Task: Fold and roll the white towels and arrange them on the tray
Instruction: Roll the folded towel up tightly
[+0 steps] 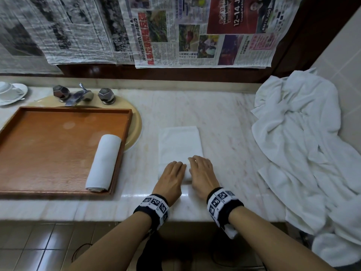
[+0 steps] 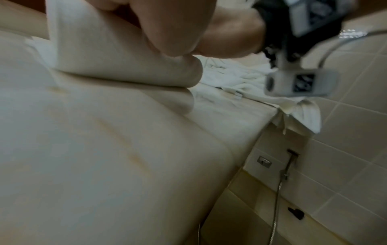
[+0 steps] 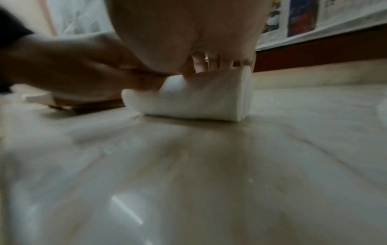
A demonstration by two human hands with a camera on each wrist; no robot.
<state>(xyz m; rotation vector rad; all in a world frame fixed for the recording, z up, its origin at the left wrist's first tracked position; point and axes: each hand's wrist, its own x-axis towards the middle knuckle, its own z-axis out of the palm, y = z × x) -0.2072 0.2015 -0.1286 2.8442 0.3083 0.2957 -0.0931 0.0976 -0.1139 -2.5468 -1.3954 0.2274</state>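
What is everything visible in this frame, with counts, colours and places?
Rolled white towel: one, white, at the right edge inside the tray.
Wooden tray: one, orange-brown, over the sink at left.
Folded white towel: one, white, flat on the counter centre, near end partly rolled.
Pile of loose white towels: one heap, white, right end of counter.
Marble counter: one, pale.
Metal faucet: one, silver, behind the tray.
White cup and saucer: one set, far left.
Newspaper sheets: several, on the wall.
Left hand: on the roll.
Right hand: on the roll.
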